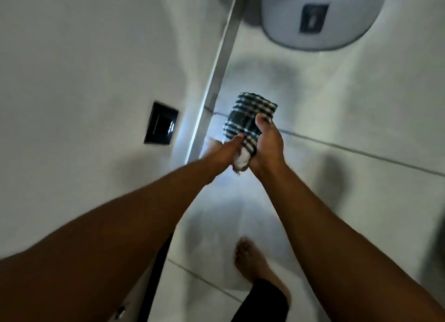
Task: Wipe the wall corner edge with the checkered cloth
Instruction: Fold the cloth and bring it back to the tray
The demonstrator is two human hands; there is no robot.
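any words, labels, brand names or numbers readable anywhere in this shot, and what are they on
No text can be read anywhere.
Grey wall unit: a dark label with a pale mark, too blurred to read.
Black wall plate: no lettering visible.
Checkered cloth, held in both the left hand and the right hand: pattern only, no label showing.

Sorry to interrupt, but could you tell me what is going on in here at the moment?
A person is holding a bunched checkered cloth in both hands, the left hand and right hand gripping it together in front of the wall. The cloth sits just right of the metal corner edge and does not appear to be pressed against it. A black switch plate is on the wall to the left, and a grey wall-mounted unit is above.
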